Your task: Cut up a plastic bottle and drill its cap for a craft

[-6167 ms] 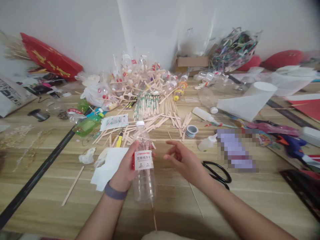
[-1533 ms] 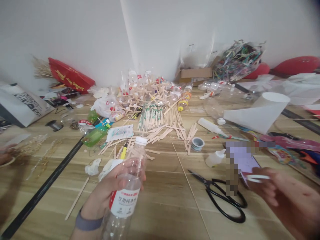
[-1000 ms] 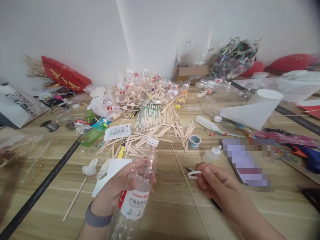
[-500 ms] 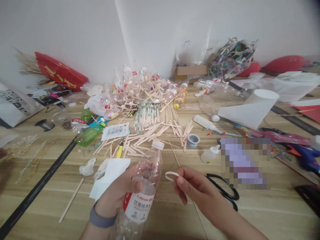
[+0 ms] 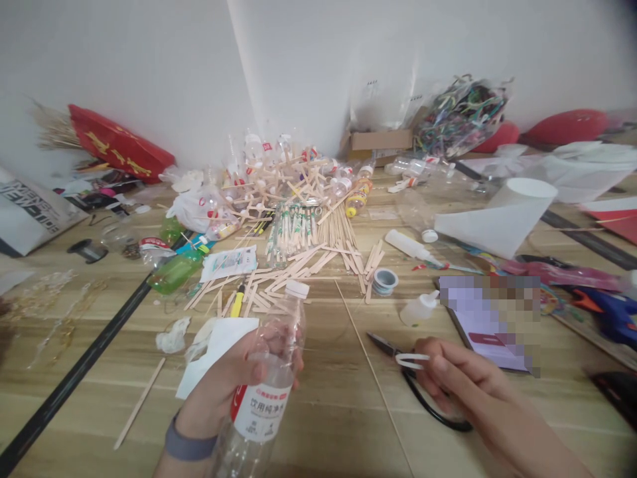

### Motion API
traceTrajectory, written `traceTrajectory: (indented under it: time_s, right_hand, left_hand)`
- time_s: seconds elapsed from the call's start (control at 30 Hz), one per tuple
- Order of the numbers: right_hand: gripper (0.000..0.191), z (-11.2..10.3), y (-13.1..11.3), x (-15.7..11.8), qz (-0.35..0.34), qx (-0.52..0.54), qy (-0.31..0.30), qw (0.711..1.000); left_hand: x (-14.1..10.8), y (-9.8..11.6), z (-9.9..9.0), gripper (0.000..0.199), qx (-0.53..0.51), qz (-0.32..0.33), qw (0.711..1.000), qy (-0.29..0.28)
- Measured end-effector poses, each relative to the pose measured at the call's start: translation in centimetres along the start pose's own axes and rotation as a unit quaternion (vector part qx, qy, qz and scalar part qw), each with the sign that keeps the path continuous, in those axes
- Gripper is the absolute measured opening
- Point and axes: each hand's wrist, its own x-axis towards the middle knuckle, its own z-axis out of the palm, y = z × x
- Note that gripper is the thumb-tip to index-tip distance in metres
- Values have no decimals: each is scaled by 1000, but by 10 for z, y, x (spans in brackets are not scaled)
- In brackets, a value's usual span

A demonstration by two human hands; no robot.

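My left hand (image 5: 249, 358) is wrapped round a clear plastic water bottle (image 5: 261, 408), which has a red and white label and a white cap and leans slightly to the right. Between the thumb and fingers of my right hand (image 5: 452, 375) is a thin white plastic ring (image 5: 412, 360). Beneath that hand lie black-handled scissors (image 5: 385, 345) on the wooden table, their handles partly covered. A long thin stick (image 5: 371, 365) lies between the two hands. White paper (image 5: 219, 345) sits beside my left wrist.
Loose wooden sticks (image 5: 298, 269) and plastic bottles are heaped toward the wall. A small glue bottle (image 5: 418, 309), a tape roll (image 5: 385, 281) and a phone-like device (image 5: 482, 325) lie to the right, near a blue glue gun (image 5: 607, 315). A green bottle (image 5: 176, 272) lies left.
My right hand has moved right with the white ring, away from the bottle and over the scissors, whose blades now show. My left hand and the bottle have shifted slightly left.
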Motion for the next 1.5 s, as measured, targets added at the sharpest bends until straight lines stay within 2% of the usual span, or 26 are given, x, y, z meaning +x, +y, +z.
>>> traceTrajectory:
  time_s: [0.07, 0.2, 0.27, 0.33, 0.57, 0.77, 1.0, 1.13, 1.27, 1.5]
  right_hand:
    - [54, -15, 6, -2, -3, 6, 41, 999]
    - [57, -42, 12, -4, -7, 25, 177, 984]
    - [55, -50, 11, -4, -22, 48, 222, 974]
    - [51, -50, 8, -3, -39, 88, 240, 966]
    - [49, -20, -5, 6, -67, 132, 167, 975]
    - [50, -3, 2, 11, -61, 142, 131, 979]
    - [54, 35, -5, 10, -24, 83, 47, 995]
    - [54, 52, -11, 15, -13, 75, -43, 996]
    - [56, 62, -11, 18, -22, 65, -119, 990]
    - [55, 66, -7, 14, 25, 49, -171, 984]
  left_hand:
    - [-3, 1, -2, 59, -2, 19, 1000, 18]
    - [-10, 3, -4, 57, 11, 39, 998, 55]
    - [-10, 5, -3, 61, 18, 32, 998, 52]
    - [-7, 7, 0, 61, 18, 34, 998, 45]
    - [-1, 8, 9, 59, 20, 33, 999, 34]
    - [-1, 4, 6, 60, 20, 17, 999, 19]
    - [7, -3, 3, 63, 17, -10, 1000, 7]
    - [10, -9, 3, 62, 9, -23, 1000, 2]
    - [9, -13, 7, 60, 6, -14, 1000, 6]
    - [10, -12, 8, 62, 9, -24, 999, -24]
